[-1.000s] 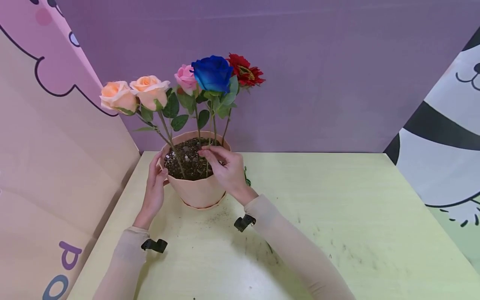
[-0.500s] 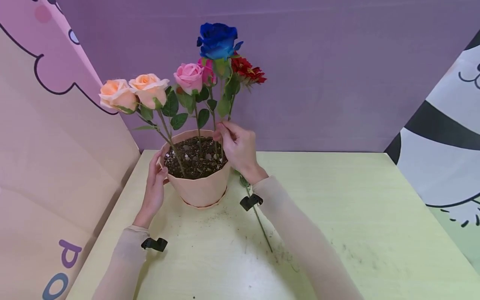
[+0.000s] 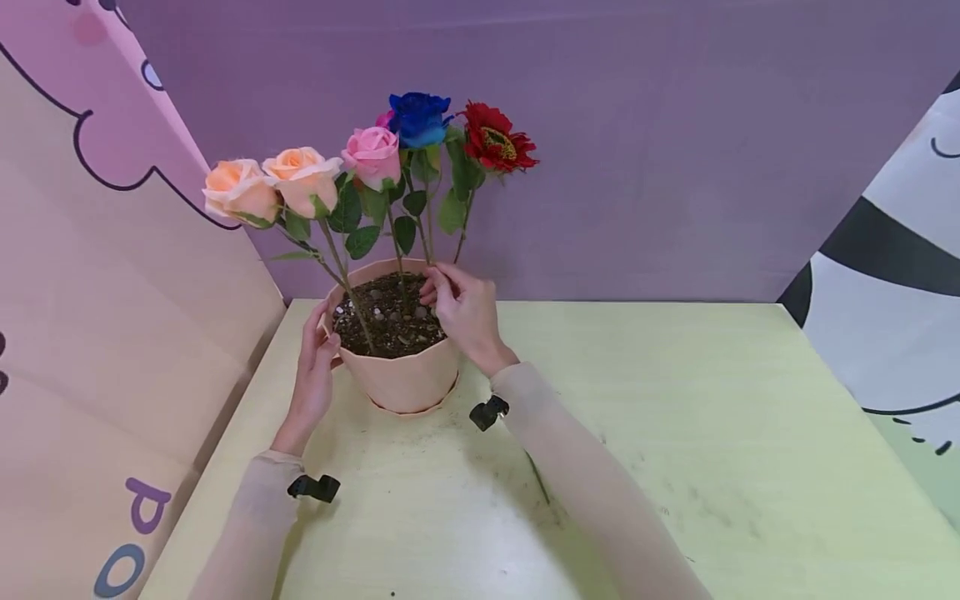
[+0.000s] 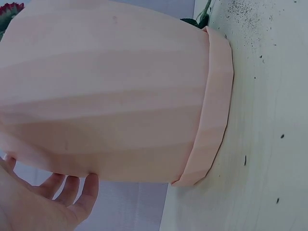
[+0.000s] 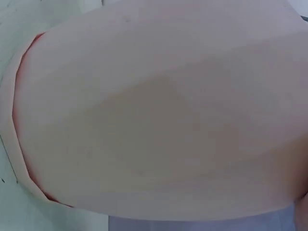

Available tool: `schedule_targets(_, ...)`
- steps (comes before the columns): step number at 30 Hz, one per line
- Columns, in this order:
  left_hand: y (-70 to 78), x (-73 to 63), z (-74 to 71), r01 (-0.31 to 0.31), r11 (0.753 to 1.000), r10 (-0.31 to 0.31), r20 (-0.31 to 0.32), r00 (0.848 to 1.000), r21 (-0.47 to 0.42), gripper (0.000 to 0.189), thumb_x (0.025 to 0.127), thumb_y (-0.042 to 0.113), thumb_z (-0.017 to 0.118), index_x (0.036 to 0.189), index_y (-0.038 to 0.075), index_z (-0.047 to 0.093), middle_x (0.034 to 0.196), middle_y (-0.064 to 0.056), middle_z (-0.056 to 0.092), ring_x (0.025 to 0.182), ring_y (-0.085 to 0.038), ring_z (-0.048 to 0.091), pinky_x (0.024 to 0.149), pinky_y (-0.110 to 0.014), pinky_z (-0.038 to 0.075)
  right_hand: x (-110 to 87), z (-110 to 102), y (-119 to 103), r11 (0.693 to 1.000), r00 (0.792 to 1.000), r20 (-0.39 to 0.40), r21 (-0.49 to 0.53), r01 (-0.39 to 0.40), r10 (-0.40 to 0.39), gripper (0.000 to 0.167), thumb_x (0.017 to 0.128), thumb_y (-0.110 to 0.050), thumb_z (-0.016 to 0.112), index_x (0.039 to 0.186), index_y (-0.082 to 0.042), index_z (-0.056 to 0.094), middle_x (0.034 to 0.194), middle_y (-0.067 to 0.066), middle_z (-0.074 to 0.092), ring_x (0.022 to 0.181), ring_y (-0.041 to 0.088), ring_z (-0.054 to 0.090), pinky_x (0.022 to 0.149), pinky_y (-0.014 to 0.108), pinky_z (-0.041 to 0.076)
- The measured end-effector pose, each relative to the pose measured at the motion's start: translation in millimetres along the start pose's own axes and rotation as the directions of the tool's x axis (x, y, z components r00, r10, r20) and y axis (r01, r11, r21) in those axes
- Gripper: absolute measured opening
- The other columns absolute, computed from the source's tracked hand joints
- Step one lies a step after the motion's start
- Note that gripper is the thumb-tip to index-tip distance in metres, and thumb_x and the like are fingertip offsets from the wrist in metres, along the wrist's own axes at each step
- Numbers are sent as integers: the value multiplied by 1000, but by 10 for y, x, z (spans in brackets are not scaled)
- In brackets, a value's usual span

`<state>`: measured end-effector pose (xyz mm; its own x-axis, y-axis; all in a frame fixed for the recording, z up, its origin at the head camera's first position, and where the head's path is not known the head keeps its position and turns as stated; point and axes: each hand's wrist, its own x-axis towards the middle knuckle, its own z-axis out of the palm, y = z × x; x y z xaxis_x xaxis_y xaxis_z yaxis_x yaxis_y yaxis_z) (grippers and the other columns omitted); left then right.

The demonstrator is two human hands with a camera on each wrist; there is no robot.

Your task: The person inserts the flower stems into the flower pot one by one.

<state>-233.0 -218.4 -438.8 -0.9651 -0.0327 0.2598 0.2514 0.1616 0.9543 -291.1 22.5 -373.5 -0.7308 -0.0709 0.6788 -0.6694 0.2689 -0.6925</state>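
Note:
A blue rose (image 3: pixel 420 119) stands at the back of the peach-coloured flower pot (image 3: pixel 405 382), behind the pink rose (image 3: pixel 372 156). My right hand (image 3: pixel 471 315) reaches over the pot's right rim and pinches the blue rose's stem between thumb and fingers; the stem's lower end is hidden. At the left rim, my left hand (image 3: pixel 312 385) grips the pot, thumb on the near side. In the left wrist view, its fingertips (image 4: pixel 90 185) press against the pot wall. The right wrist view is almost filled by the pot wall (image 5: pixel 144 120).
Dark soil (image 3: pixel 386 312) with pebbles fills the pot. Two peach roses (image 3: pixel 303 179) lean left, and a red flower (image 3: pixel 498 142) rises at the right. A green stem (image 3: pixel 537 477) lies on the table (image 3: pixel 712 400), partly under the right arm. Soil crumbs are scattered about.
My right hand has raised the blue rose from the front of the pot, carried it back, and lowered it behind the pink rose. My left hand has stayed on the rim.

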Motion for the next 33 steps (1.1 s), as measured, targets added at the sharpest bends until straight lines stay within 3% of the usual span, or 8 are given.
schedule_targets(5, 6, -31, 25, 4, 1000, -3, -6, 1000, 13, 58, 116, 27, 31, 172, 23, 16, 176, -14, 20, 153, -38, 35, 112, -52, 40, -77, -33, 10, 999, 998, -51, 11, -33, 34, 25, 109, -13, 58, 112, 4, 77, 90, 15, 80, 81, 27, 80, 71, 31, 64)
schedule_targets(10, -1, -20, 26, -8, 1000, 8, -3, 1000, 18, 58, 116, 28, 31, 172, 23, 16, 176, -12, 19, 148, -36, 38, 114, -56, 39, -62, -75, -45, 999, 994, -105, 50, -17, 22, 25, 105, -13, 65, 117, 7, 74, 99, 20, 80, 88, 37, 79, 78, 35, 65)
schedule_targets(21, -10, 2, 34, -22, 1000, 22, -2, 1000, 8, 58, 116, 28, 31, 172, 22, 15, 178, -9, 17, 152, -38, 35, 113, -54, 39, -36, -293, -117, 992, 989, -88, 53, -111, 116, 27, 102, -13, 69, 123, 4, 73, 113, 21, 79, 99, 34, 78, 89, 39, 64)
schedule_targets(28, -18, 4, 34, -18, 1000, 18, -7, 1000, 17, 58, 116, 29, 30, 172, 23, 15, 178, -8, 17, 150, -35, 38, 111, -49, 40, -66, -512, -53, 987, 984, -86, 45, -154, 158, 24, 102, -14, 69, 118, 3, 76, 111, 19, 80, 98, 35, 77, 83, 20, 58)
schedule_targets(33, -5, 15, 40, -12, 999, 12, -12, 1000, 35, 57, 116, 29, 30, 172, 26, 16, 166, -13, 30, 136, -22, 44, 110, -44, 42, -132, -657, 57, 980, 978, -62, 19, -196, 197, 26, 102, -16, 69, 119, 1, 77, 112, 19, 79, 95, 36, 77, 78, 14, 56)
